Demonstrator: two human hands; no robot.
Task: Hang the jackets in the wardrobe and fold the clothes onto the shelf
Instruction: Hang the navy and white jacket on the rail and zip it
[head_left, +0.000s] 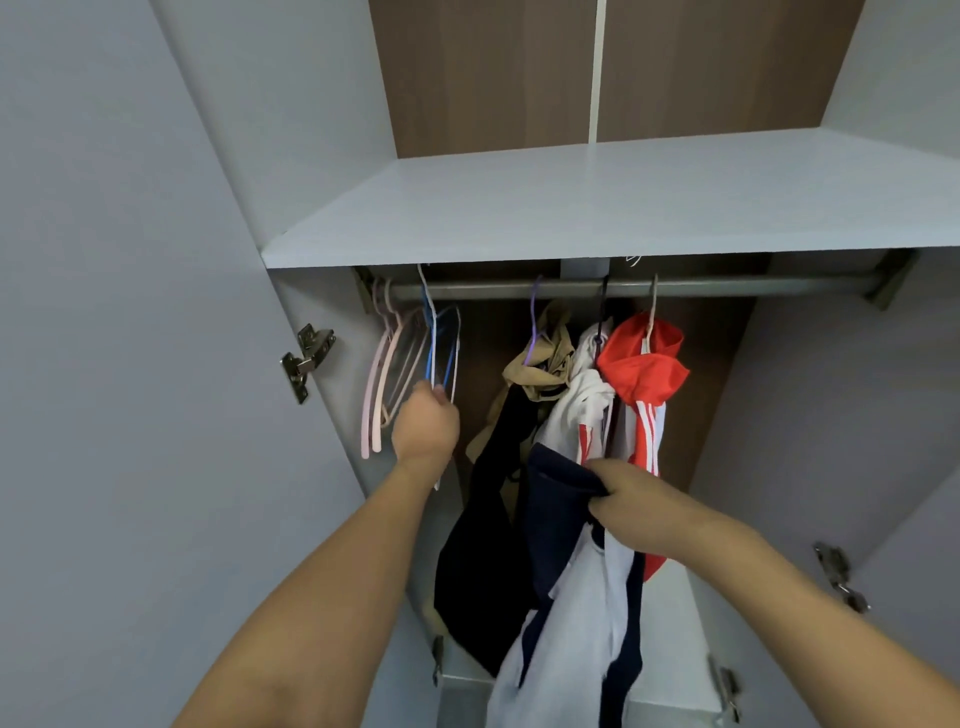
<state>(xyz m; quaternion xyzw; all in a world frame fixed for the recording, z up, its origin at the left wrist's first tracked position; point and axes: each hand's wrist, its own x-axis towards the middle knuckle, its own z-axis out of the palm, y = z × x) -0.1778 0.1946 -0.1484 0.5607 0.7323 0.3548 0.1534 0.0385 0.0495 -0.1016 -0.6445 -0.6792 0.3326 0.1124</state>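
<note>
Head cam: mid hang step, jacket no. 4 by the look of it. R hand (641, 506) bunches the navy collar of a white/navy jacket (576, 613), fingers curled tight round the cloth; jacket dangles free in front of the open wardrobe, not on a hanger yet. L hand (425, 423) is up at the spare hangers on the left end of the rail (727, 287), fingers curled at the bottom of the blue hanger (432, 343). Looks like a grip, but thumb side is hidden so can't confirm a full pinch. Pink hangers (382, 374) sit just left of it, untouched.

Already on the rail: tan/black jacket (540, 358), white one w/ red trim (582, 400), red-hooded one (644, 364), all bunched right of centre. Shelf (571, 197) above has no folded clothes on the part in view.

Next imo: lift blue hanger's hook off rail w/o dragging its neighbours, feed it into the jacket shoulders, hang in the gap left of the tan one. Folding not started.
</note>
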